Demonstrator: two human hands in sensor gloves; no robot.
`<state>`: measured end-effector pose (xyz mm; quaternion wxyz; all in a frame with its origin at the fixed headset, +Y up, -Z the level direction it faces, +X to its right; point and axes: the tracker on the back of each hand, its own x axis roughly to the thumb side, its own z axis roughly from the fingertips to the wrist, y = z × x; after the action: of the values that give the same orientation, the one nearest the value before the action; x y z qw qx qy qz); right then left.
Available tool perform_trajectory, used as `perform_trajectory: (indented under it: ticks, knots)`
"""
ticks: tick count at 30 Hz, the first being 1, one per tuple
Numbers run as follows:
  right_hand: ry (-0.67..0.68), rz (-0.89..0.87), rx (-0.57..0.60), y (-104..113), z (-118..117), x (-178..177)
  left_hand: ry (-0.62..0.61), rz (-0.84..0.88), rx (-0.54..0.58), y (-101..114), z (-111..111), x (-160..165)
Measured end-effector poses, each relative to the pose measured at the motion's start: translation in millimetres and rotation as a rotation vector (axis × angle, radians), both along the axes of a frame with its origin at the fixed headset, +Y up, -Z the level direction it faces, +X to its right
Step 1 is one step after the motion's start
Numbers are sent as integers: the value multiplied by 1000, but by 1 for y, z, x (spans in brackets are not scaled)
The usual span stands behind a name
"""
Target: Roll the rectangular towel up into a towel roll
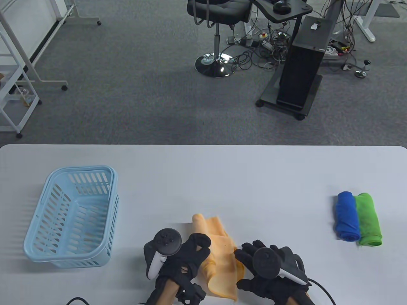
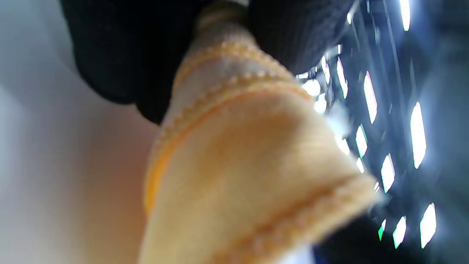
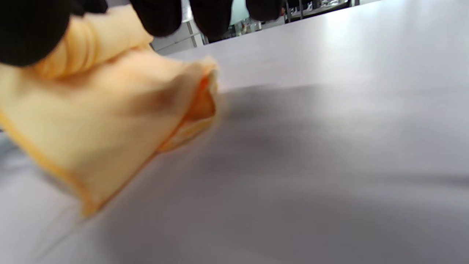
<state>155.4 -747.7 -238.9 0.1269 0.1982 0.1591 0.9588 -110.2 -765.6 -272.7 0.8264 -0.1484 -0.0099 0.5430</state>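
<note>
Desk [image 1: 203, 178] carried orange towel [image 1: 219, 254] at near edge, crumpled, not yet flat. Left hand [image 1: 187, 257] pinched its left side — stitched hem between gloved fingers [image 2: 121, 55]. Right hand [image 1: 267, 270] gripped right side, thumb and fingers curled on cloth. Risks: folds rolled in would give lopsided, loose roll; uneven pull could skew edges; towel near desk edge — might slide off.

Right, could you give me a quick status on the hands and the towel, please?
Left hand and right hand both grip the orange towel. Towel crumpled, not yet rolled. Nothing blocking; blue basket and two rolled towels sit well aside.
</note>
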Motion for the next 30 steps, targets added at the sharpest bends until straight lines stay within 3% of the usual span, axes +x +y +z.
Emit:
perform_trajectory:
  ticks: [4, 7, 10, 17, 23, 30]
  knots:
    - [36, 12, 42, 2, 2, -9, 111, 276, -110, -8, 3, -5]
    - [-1, -31, 109, 3, 3, -11, 120, 421, -191, -16, 7, -3]
    - [26, -66, 60, 1, 5, -14, 138, 518, -219, -20, 10, 3]
    - [-4, -175, 40, 8, 10, -21, 156, 573, -241, -17, 16, 15]
    - [-235, -203, 208, 17, 2, -4, 123, 583, -222, -10, 16, 15]
    - [-400, -318, 255, 32, -6, 33, 129, 493, -179, -4, 14, -4]
